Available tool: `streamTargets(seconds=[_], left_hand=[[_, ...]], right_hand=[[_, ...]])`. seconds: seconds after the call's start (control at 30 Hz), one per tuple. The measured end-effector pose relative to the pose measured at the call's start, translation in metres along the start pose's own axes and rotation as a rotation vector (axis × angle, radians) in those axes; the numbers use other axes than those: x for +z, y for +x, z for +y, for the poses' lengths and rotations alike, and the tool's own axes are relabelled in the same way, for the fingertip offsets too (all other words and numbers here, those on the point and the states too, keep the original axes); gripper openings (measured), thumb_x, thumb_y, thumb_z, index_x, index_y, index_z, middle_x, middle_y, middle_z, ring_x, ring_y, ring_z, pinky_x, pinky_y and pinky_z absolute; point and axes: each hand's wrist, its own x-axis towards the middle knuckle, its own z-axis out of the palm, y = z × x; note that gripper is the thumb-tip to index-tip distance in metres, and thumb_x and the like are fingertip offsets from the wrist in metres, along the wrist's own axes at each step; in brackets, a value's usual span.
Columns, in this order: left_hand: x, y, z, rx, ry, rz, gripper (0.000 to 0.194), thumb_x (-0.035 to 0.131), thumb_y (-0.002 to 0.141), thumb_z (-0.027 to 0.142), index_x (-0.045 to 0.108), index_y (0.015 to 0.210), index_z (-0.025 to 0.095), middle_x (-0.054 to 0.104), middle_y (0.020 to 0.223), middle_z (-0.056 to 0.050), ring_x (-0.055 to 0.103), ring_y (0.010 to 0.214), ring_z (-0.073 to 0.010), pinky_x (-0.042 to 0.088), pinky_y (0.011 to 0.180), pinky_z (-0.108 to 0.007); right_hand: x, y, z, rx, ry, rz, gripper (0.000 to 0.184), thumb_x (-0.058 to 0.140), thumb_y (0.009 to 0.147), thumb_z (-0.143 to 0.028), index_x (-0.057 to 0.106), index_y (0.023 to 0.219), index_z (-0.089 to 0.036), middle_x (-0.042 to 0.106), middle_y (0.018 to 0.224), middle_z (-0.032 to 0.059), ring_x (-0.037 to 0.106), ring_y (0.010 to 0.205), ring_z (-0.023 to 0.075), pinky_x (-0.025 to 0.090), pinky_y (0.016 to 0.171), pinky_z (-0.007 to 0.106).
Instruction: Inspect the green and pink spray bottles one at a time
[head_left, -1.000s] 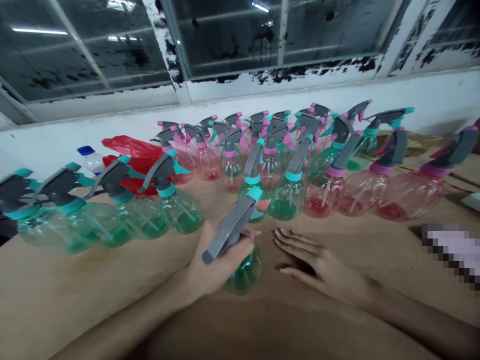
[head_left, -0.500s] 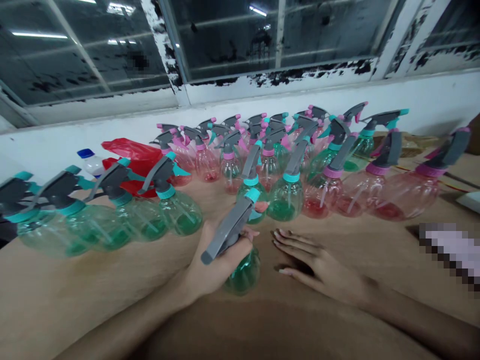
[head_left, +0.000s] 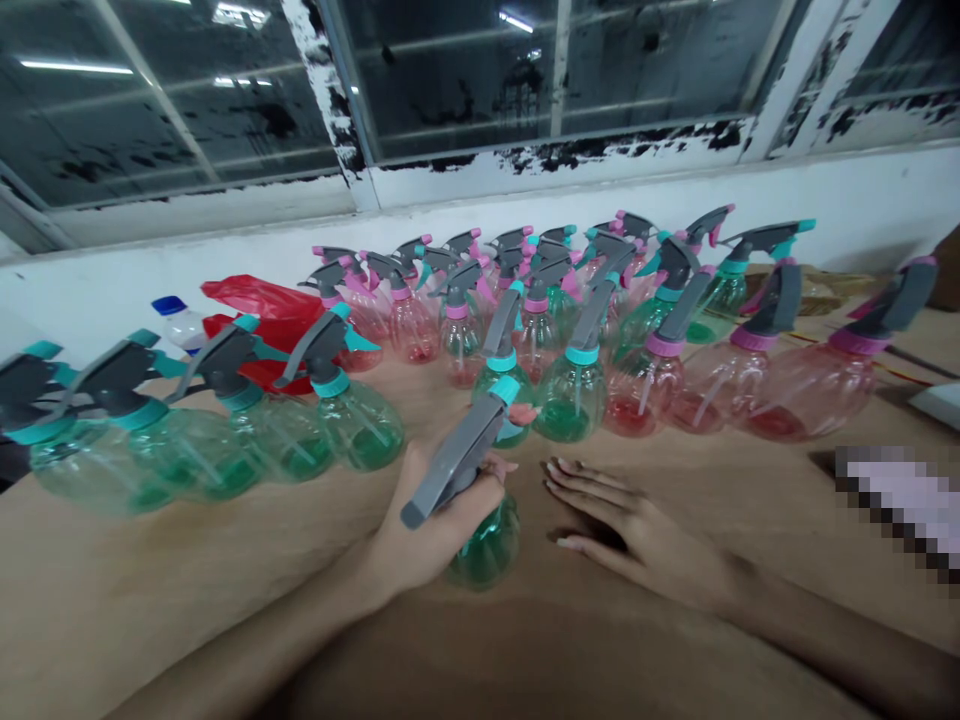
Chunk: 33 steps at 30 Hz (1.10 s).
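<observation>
My left hand (head_left: pixel 439 520) is wrapped round the neck of a green spray bottle (head_left: pixel 487 548), just under its grey trigger head with a turquoise nozzle. The bottle stands upright on the wooden table (head_left: pixel 247 580), its trigger partly hidden by my fingers. To its right my right hand (head_left: pixel 637 525) rests on the tabletop, fingers stretched out, holding nothing. Beyond my hands stand a green spray bottle (head_left: pixel 571 400) with a turquoise collar and a pink spray bottle (head_left: pixel 646 395) with a pink collar. Another green spray bottle (head_left: pixel 361 428) is left of my left hand.
Several green bottles line the left side, and several pink and green ones crowd the back by the white wall (head_left: pixel 255 235). A red plastic bag (head_left: pixel 262 310) and a blue-capped bottle (head_left: pixel 178 322) lie back left. A blurred-out flat object (head_left: pixel 907 505) is at right.
The whole view shifts very slightly. My left hand keeps its grip on the bottle, and my right hand stays flat on the table.
</observation>
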Motion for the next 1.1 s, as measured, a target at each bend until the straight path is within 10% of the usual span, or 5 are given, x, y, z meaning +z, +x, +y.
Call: streamTargets(seconds=[1.1], left_hand=[[0.002,0.002,0.012,-0.007,-0.082,-0.021,0.018,0.054,0.08,0.021,0.071,0.084,0.028,0.072,0.103,0.0,0.067,0.09,-0.0213,0.053,0.084,-0.035]], right_hand=[[-0.003,0.001,-0.001,-0.021,0.05,0.037,0.054,0.052,0.091,-0.042,0.039,0.14,-0.024,0.045,0.142,0.0045,0.038,0.133,0.0231,0.035,0.109,0.045]])
